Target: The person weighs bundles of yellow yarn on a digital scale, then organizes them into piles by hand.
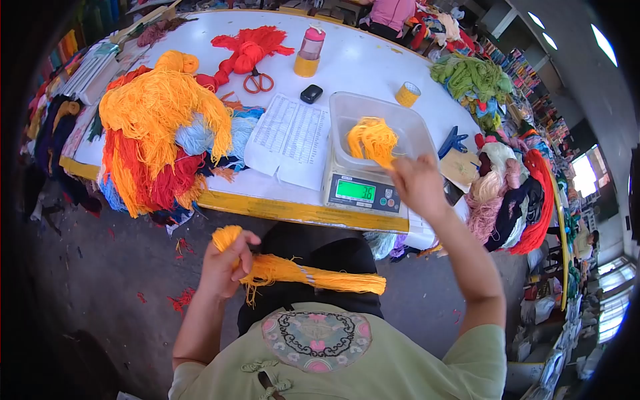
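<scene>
The risk I see is in my lap. My left hand (223, 263) holds the long orange yarn bundle (313, 275) near one end only, so most of it sticks out unsupported across my knees, below the yellow edge of the table (293, 210). If my grip slackens, I judge that the strands could slide out and drop to the floor, where red scraps already lie. The frayed ends hanging under my fist could also snag and pull the bundle apart.

The second risk is at the scale (363, 191). My right hand (417, 183) is up at the near corner of the clear tub (347, 107) that sits on it. Any weight of my hand on the rim would, I think, throw off the green reading. Strands draped over the rim could drag the loose yarn (372, 139) out of the tub.

My left fingers are curled tight around the yarn bundle, thumb on top, with a tuft poking up above the fist. My right fingers are drawn together, and they seem to pinch the near end of the loose yarn, which lies inside the tub. I see them only from behind, so the pinch itself is partly hidden.
</scene>
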`<state>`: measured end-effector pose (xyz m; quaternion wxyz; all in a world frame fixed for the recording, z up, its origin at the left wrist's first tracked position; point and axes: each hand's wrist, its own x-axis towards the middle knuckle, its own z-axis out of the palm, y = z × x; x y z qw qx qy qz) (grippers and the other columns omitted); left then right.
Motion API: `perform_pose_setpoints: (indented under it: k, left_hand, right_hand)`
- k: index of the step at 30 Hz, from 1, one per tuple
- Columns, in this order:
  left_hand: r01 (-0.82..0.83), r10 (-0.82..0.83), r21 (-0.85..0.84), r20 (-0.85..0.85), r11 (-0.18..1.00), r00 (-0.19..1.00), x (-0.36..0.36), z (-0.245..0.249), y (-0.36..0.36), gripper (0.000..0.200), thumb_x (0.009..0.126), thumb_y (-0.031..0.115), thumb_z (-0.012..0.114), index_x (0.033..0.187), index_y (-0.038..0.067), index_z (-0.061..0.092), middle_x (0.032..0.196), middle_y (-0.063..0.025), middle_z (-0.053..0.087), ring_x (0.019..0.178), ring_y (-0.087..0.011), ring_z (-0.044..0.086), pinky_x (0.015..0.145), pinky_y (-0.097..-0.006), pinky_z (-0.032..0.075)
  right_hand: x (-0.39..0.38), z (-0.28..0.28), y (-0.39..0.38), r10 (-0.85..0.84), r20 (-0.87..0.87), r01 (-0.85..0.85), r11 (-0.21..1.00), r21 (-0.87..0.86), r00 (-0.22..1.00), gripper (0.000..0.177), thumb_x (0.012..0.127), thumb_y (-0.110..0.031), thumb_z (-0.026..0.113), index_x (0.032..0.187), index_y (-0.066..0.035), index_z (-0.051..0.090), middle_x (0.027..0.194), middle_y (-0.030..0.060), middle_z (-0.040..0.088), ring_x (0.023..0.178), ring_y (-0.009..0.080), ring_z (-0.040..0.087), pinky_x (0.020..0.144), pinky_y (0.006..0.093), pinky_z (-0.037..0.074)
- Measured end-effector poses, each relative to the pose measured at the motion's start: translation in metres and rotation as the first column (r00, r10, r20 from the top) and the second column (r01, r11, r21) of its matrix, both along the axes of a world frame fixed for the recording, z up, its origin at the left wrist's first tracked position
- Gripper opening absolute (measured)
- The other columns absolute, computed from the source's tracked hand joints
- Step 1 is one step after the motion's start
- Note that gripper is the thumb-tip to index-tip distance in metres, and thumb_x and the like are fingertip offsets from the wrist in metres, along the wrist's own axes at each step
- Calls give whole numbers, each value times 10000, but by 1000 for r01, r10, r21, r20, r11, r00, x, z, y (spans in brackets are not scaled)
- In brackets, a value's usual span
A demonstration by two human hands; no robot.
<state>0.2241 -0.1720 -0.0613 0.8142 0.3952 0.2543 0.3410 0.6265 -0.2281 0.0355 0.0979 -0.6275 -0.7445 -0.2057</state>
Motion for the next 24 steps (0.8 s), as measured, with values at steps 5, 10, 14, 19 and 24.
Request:
perform_pose_setpoints:
  k: [5,10,14,19,24]
  left_hand:
    - [-36,12,111,206,993,978,31,46,-6,371,1017,253,517,1231,-47,560,1036,-153,674,712,-146,609,593,-236,438]
    - [117,-133,94,188,989,973,83,32,-28,366,1022,224,504,1289,-23,552,1336,-180,565,1235,-259,559,976,-368,475]
    - [137,-187,327,125,935,974,115,17,-41,397,1022,207,512,1354,-10,524,1402,-137,523,1303,-226,483,1092,-375,374]
    - [168,-191,207,97,964,977,116,20,-43,403,1022,204,518,1347,-35,523,1353,-130,559,1244,-203,523,1082,-348,376]
    - [119,-136,123,139,985,981,116,19,-44,387,1019,196,526,1316,-50,543,1309,-134,591,1211,-201,548,1063,-341,395]
  right_hand:
    - [-39,-31,-43,-88,-268,143,971,191,959,383,794,-75,729,1153,-39,599,1102,141,558,836,294,580,744,388,441]
    - [-93,-46,-70,90,-825,-31,996,88,559,231,818,10,727,1030,-57,664,1020,67,584,784,165,552,615,257,429]
    - [-145,-52,-71,-11,-987,-153,988,-35,159,125,862,-38,717,973,-50,660,952,11,567,718,68,498,598,214,392]
    - [-145,-55,-70,7,-999,-175,985,1,32,70,902,-36,667,954,-30,620,965,0,551,719,68,479,617,213,393]
    - [-144,-57,-74,-160,-878,-235,970,-56,-451,33,958,-51,597,978,-35,578,1013,-20,544,672,43,483,565,215,399]
